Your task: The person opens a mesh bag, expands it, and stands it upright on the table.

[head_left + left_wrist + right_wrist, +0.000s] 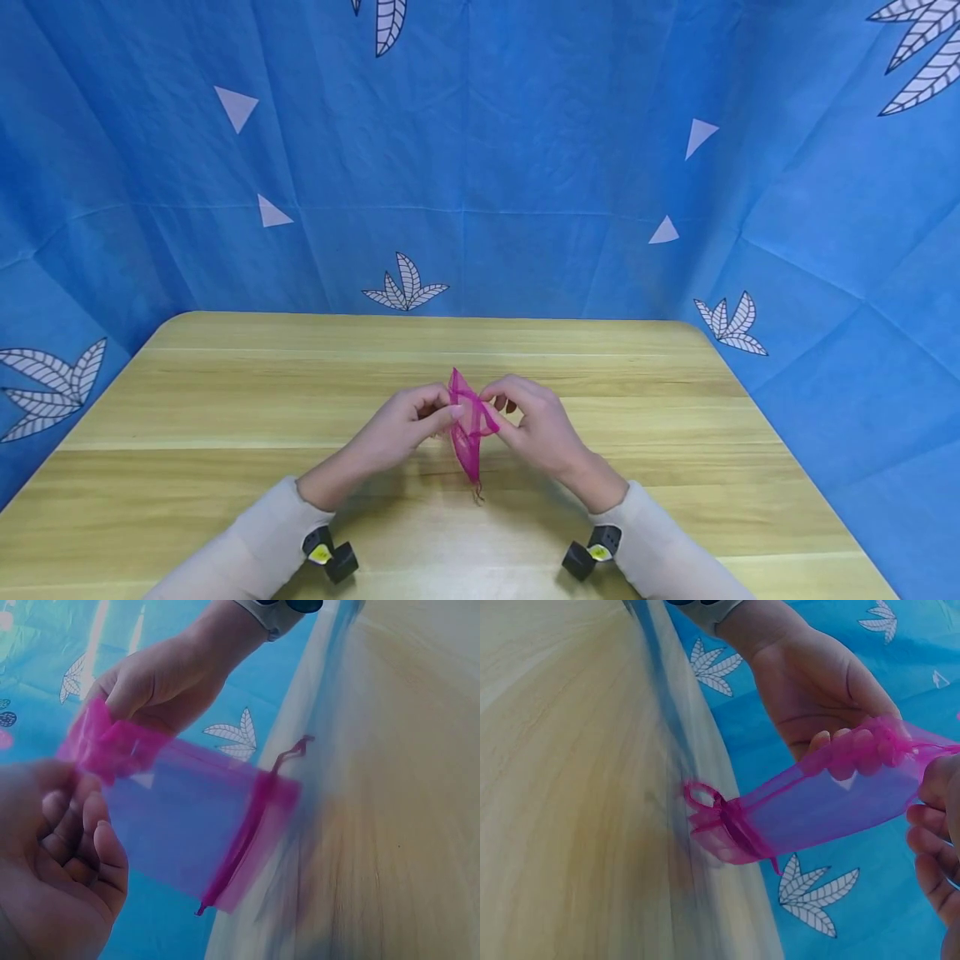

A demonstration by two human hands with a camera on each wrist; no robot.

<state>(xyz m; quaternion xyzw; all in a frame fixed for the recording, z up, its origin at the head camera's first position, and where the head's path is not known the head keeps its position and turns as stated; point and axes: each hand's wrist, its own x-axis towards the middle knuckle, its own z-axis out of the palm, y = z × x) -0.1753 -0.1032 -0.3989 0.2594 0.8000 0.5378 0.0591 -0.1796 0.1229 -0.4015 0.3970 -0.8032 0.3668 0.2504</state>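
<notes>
Pinching sheer pink bag (467, 454) w/ L hand (405, 423) & R hand (538, 423); bunched at held end; cord (250, 834) nr opp. end

No text is legible (yellow patches (320, 554) seem too small).

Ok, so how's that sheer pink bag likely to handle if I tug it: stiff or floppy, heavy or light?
The pink bag is probably floppy, since its fabric bunches near the fingers. It looks light: the blue backdrop shows through its thin cloth. The loose drawstring might snag, as it sticks out beyond the edge.
</notes>
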